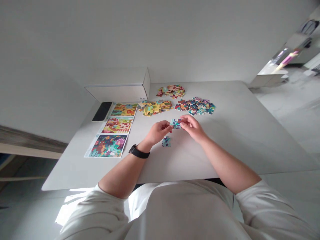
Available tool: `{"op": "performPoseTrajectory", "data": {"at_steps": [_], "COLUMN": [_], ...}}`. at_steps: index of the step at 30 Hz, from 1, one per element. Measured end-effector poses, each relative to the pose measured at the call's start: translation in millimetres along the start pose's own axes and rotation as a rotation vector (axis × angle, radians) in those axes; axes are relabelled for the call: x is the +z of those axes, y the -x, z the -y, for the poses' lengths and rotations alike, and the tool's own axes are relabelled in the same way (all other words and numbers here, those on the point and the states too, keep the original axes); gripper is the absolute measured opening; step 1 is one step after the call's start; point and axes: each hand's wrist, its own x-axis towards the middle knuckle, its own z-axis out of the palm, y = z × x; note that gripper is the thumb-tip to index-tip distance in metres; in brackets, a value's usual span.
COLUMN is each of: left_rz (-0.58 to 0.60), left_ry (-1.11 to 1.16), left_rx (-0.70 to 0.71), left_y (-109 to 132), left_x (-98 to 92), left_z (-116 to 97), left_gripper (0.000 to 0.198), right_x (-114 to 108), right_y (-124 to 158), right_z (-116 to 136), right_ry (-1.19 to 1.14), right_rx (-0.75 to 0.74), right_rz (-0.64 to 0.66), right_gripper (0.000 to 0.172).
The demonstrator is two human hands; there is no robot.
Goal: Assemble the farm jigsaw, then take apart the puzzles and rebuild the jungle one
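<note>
White walls close in behind a pale grey table (237, 133), seen from the head camera looking down over the person's light shirt. Above the middle of the table, the left hand (160, 130) and the right hand (191, 126) meet on a small teal puzzle piece (175, 123). Each hand pinches one side of it between thumb and fingertips and holds it just clear of the tabletop; whether it is one piece or two joined cannot be told. A black watch (138, 151) sits on the left wrist. Just below the left hand, a second teal piece (166, 141) lies flat on the table. Farther back lie three loose heaps of pieces: a blue and red heap (196, 106) nearest the right hand, a yellow heap (155, 107) to its left, and an orange heap (171, 90) behind them. Along the left side, three picture cards (117, 125) lie in a row. A dark phone (102, 111) rests beside the farthest card, with a white box (120, 88) behind it.
</note>
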Motion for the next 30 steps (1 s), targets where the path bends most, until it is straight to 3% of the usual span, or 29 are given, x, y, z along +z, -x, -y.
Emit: {"op": "performPoseTrajectory", "data": {"at_steps": [4,9,14,18,24,30], "left_rz": [0.061,-0.020,0.155,0.259,0.347,0.334], "left_ry": [-0.132,-0.480,-0.748,-0.835,-0.865,-0.924], "left_rx": [0.062,0.128,0.138,0.125,0.124,0.076], "left_y": [0.2,3.7,6.7,6.3,8.2,11.8], "left_x": [-1.6,-23.6,-39.3,-38.4,-36.0,-29.5], "left_z": [-1.0,-6.0,-5.9,-2.0,-0.4,-3.0], "left_gripper": [0.041,0.037,0.030,0.021,0.021,0.028], "right_x": [-3.8,-9.9,0.1,11.3,17.3,15.5], "right_y": [2.4,9.0,19.5,24.8,25.8,26.1], "right_z": [1.6,3.7,5.2,0.8,6.7,15.5], "right_ry": [0.052,0.203,0.383,0.480,0.693,0.777], "right_rx": [0.010,0.058,0.142,0.185,0.153,0.155], "right_rz": [0.055,0.117,0.242,0.326,0.299,0.350], "right_gripper": [0.050,0.040,0.025,0.017,0.008,0.009]}}
